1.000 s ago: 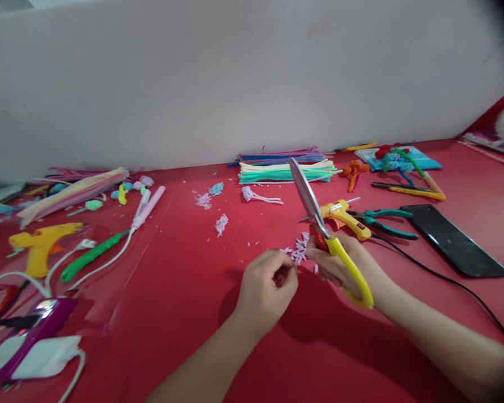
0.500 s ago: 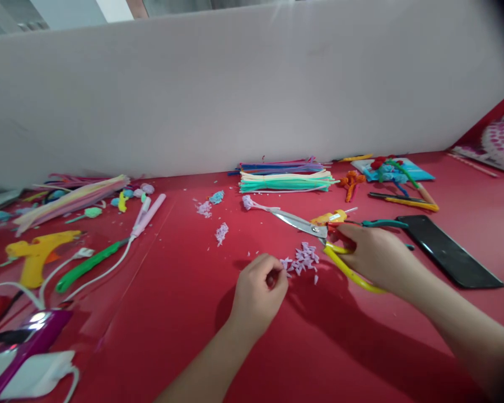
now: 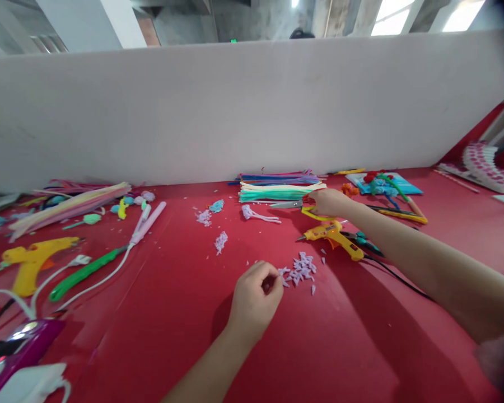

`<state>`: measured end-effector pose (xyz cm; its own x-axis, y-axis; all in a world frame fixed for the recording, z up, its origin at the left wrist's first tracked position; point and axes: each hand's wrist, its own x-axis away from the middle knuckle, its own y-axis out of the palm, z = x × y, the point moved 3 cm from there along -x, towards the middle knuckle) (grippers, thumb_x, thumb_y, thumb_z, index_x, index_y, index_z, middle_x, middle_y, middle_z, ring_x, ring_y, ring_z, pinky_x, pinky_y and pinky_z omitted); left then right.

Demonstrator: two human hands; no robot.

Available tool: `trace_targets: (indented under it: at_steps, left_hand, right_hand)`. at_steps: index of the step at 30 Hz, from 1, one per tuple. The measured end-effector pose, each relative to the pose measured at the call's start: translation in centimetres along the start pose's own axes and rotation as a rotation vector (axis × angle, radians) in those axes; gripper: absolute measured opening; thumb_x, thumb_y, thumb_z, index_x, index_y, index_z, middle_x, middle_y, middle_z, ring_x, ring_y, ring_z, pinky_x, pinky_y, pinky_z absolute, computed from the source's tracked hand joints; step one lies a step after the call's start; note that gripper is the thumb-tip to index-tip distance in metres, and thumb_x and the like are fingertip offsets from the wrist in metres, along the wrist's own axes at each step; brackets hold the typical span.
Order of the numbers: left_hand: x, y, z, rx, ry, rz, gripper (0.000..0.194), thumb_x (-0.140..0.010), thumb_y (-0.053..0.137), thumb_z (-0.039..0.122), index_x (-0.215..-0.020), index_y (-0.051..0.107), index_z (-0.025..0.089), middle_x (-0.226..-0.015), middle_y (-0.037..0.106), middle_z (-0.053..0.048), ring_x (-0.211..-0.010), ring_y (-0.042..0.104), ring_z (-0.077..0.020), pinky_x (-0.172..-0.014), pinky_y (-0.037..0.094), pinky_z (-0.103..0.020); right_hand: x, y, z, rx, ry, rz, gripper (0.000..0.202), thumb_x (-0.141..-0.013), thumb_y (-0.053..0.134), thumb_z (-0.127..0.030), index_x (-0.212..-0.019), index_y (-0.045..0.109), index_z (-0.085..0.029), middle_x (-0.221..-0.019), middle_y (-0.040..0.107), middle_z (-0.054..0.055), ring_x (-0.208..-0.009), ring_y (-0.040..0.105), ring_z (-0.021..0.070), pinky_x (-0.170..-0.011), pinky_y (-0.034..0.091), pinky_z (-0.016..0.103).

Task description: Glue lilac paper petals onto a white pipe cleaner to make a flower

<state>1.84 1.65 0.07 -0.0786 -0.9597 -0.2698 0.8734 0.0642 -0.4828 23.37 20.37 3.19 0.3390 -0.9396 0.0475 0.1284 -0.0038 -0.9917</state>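
Note:
My right hand (image 3: pixel 325 202) reaches to the back of the table, its fingers closed round the yellow and red handles of the scissors (image 3: pixel 286 205). Their blades point left, just behind a lavender pipe-cleaner bud with stems (image 3: pixel 259 214). My left hand (image 3: pixel 256 296) rests on the red table with thumb and forefinger pinched together. What lies in that pinch, if anything, is hidden. Beside its fingertips is a scatter of small lavender snippets (image 3: pixel 301 268). A yellow glue gun (image 3: pixel 334 237) lies in front of my right hand, with teal-handled pliers (image 3: pixel 363 242) partly behind it.
Bundled pipe cleaners (image 3: pixel 277 191) lie along the white partition (image 3: pixel 235 112). To the left are another yellow glue gun (image 3: pixel 33 262), a green-handled tool (image 3: pixel 84 273), a pink corded tool (image 3: pixel 148 225) and cables. Lavender fluff (image 3: pixel 220 242) and a blue packet (image 3: pixel 403 183) lie farther back.
My right hand has carried the scissors back and to the left, uncovering the glue gun. My right forearm now covers the black phone. The left hand keeps its pinch; the view has tilted up.

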Motion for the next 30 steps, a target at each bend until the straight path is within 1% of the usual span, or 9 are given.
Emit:
trace_targets:
  at_steps: [3,6,8,11,13,16,21,26,30]
  left_hand:
    - [0.0,0.0,-0.1,-0.008,-0.003,-0.006,0.015,-0.075,0.049,0.012,-0.061,0.050,0.019,-0.061,0.048,0.002,-0.058,0.043,-0.0114,-0.055,0.032,-0.022]
    - [0.1,-0.1,0.2,-0.040,0.007,0.001,0.016,-0.075,0.048,0.011,-0.061,0.048,0.019,-0.061,0.046,0.002,-0.059,0.042,-0.0111,-0.056,0.033,-0.022]
    - [0.2,-0.3,0.6,-0.062,0.036,0.008,0.017,-0.076,0.048,0.011,-0.062,0.046,0.019,-0.061,0.045,0.002,-0.058,0.041,-0.0110,-0.056,0.033,-0.023]
    - [0.4,-0.5,1.2,-0.094,0.116,0.010,0.016,-0.078,0.047,0.011,-0.064,0.045,0.019,-0.062,0.044,0.002,-0.058,0.041,-0.0112,-0.056,0.033,-0.023]
    - [0.6,-0.4,1.3,-0.124,0.165,0.009,0.015,-0.078,0.046,0.010,-0.066,0.046,0.019,-0.064,0.045,0.001,-0.059,0.042,-0.0116,-0.058,0.034,-0.024]
    - [0.8,-0.1,1.4,-0.170,0.225,0.006,0.014,-0.077,0.045,0.008,-0.069,0.047,0.019,-0.065,0.048,0.001,-0.061,0.044,-0.0121,-0.059,0.035,-0.024]
    - [1.2,0.2,1.9,-0.236,0.316,0.012,0.015,-0.077,0.045,0.007,-0.067,0.046,0.018,-0.064,0.047,0.001,-0.062,0.044,-0.0122,-0.059,0.034,-0.025]
    - [1.3,0.1,2.5,-0.323,0.376,0.017,0.016,-0.079,0.045,0.008,-0.066,0.047,0.017,-0.063,0.045,0.001,-0.061,0.041,-0.0119,-0.058,0.033,-0.025]
    - [1.5,0.5,2.5,-0.369,0.412,-0.015,0.017,-0.078,0.044,0.007,-0.065,0.048,0.017,-0.064,0.045,0.000,-0.061,0.041,-0.0118,-0.058,0.033,-0.025]
  right_hand:
    - [-0.7,0.4,-0.2,-0.053,-0.039,-0.007,0.038,-0.073,0.060,-0.026,-0.107,0.061,-0.009,-0.099,0.067,0.016,-0.091,0.061,0.0253,-0.068,0.040,0.026]
    - [0.4,-0.3,-0.8,-0.105,-0.020,0.035,0.034,-0.076,0.057,-0.024,-0.104,0.062,-0.005,-0.101,0.064,0.020,-0.094,0.060,0.0270,-0.070,0.041,0.028]
    - [2.4,-1.1,-2.4,-0.154,-0.023,0.086,0.028,-0.082,0.049,-0.021,-0.101,0.062,-0.004,-0.104,0.062,0.021,-0.095,0.060,0.0255,-0.072,0.041,0.028]
    - [7.0,-2.0,-6.5,-0.324,-0.155,0.090,0.023,-0.086,0.043,-0.026,-0.098,0.062,-0.018,-0.095,0.067,0.004,-0.083,0.061,0.0128,-0.069,0.043,0.020]
    - [10.2,-2.3,-9.5,-0.745,-0.292,0.039,0.019,-0.085,0.046,-0.027,-0.089,0.063,-0.018,-0.085,0.067,0.001,-0.075,0.061,0.0110,-0.066,0.044,0.019]
    - [13.2,-2.1,-11.7,-0.997,-0.253,0.054,0.013,-0.081,0.051,-0.022,-0.081,0.063,-0.017,-0.075,0.066,0.000,-0.068,0.058,0.0106,-0.061,0.043,0.020]
    - [13.9,-0.9,-11.7,-1.040,-0.121,0.093,0.009,-0.076,0.052,-0.017,-0.071,0.059,-0.016,-0.066,0.061,-0.001,-0.060,0.054,0.0107,-0.056,0.041,0.021]
    - [14.1,-0.3,-11.4,-1.141,-0.137,0.085,0.006,-0.074,0.053,-0.017,-0.070,0.058,-0.016,-0.065,0.060,-0.001,-0.059,0.052,0.0104,-0.057,0.041,0.021]
    - [14.5,0.1,-11.4,-1.134,-0.136,0.076,0.007,-0.071,0.052,-0.013,-0.071,0.058,-0.017,-0.066,0.061,-0.001,-0.060,0.054,0.0109,-0.058,0.041,0.022]
